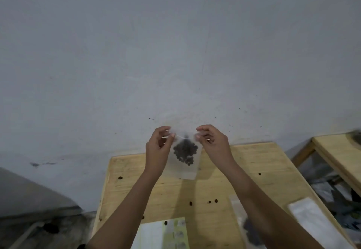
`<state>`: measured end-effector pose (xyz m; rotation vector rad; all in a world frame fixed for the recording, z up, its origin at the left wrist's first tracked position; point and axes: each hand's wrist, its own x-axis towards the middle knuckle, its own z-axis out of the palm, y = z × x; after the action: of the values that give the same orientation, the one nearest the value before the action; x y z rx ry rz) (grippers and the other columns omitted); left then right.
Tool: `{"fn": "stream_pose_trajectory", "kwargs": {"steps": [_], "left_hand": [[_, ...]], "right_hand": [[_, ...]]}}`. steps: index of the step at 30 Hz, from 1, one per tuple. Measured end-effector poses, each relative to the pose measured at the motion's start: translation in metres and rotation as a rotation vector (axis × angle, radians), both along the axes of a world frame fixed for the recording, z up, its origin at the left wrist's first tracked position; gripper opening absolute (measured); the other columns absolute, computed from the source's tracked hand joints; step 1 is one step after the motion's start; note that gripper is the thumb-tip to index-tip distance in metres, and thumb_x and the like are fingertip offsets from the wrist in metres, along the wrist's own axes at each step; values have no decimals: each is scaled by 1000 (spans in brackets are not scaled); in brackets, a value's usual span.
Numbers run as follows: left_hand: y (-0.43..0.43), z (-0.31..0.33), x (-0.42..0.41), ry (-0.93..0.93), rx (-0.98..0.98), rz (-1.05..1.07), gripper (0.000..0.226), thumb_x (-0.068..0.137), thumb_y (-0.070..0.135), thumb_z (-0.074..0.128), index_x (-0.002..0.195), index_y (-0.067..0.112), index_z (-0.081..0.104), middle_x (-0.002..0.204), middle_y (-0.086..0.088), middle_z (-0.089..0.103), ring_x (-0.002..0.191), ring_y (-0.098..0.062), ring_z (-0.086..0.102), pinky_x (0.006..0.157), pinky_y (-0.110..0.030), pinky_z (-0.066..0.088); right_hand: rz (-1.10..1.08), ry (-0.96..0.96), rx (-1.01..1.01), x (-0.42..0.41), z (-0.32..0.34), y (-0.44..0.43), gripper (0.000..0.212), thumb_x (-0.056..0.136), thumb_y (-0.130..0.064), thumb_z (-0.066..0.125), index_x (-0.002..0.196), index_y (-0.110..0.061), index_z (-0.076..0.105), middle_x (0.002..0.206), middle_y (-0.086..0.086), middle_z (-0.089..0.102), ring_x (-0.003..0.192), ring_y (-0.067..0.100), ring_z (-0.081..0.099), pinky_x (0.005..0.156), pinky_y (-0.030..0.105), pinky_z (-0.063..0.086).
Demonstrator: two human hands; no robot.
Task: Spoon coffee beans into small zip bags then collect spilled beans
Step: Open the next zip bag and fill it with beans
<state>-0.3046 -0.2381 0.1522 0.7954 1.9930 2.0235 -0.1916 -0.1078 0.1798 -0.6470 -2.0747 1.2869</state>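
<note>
Zip bag (184, 167) of coffee beans (185, 152) over far edge of table (134, 184): likely light, limp, slippery. Best hold, the top corners, pinched by left hand (158, 148) and right hand (213, 143).

Setting: plain, makeshift packing room.
Evidence: bare grey plaster wall (175, 53), stained and specked; unfinished pale wooden tabletop (244, 166) set against it; second wooden table (336, 151) to the right, dark blurred clutter (328, 186) beneath.
Goods: small zip bag (185, 162) part-filled with beans; loose coffee beans (215, 201) scattered on the boards; flat pale bags (312, 219); sheet of what look like printed labels (178, 233).
</note>
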Motion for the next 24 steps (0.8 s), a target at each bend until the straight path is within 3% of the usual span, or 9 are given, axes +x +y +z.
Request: {"fn": "stream_pose_trajectory", "kwargs": {"steps": [6, 12, 17, 21, 24], "left_hand": [[4, 15, 0, -13, 24, -1, 17, 87, 18, 66, 100, 28, 60, 95, -2, 66, 87, -18, 67, 81, -45, 56], [9, 25, -3, -69, 75, -23, 15, 84, 17, 70, 94, 14, 60, 89, -9, 66, 88, -27, 67, 85, -50, 54], [14, 33, 2, -64, 88, 6, 13, 87, 5, 65, 90, 14, 56, 81, -1, 63, 79, -18, 68, 80, -39, 55], [15, 33, 1, -64, 94, 6, 14, 86, 4, 65, 90, 15, 56, 81, -1, 62, 76, -13, 67, 77, -34, 54], [15, 30, 2, -79, 74, -18, 15, 85, 6, 66, 93, 13, 56, 82, -3, 64, 78, -14, 67, 78, -36, 54]], "right_hand": [[6, 15, 16, -4, 15, 7, 16, 83, -10, 69, 96, -19, 65, 85, -7, 66, 76, -8, 59, 69, 6, 46], [-40, 16, 50, -9, 25, 14, 21, 84, -6, 66, 87, -26, 61, 79, -4, 64, 80, 8, 62, 72, 16, 51], [-28, 33, 7, -9, 28, 11, 20, 85, -6, 65, 91, -24, 59, 75, -6, 60, 71, -3, 59, 68, 9, 47], [18, 21, -68, -9, 26, 7, 27, 82, -12, 70, 100, -27, 57, 79, -3, 66, 77, 9, 63, 72, 16, 49], [-8, -19, -73, -11, 27, 7, 23, 81, -11, 71, 95, -22, 57, 82, -6, 67, 81, 10, 63, 71, 18, 48]]}}
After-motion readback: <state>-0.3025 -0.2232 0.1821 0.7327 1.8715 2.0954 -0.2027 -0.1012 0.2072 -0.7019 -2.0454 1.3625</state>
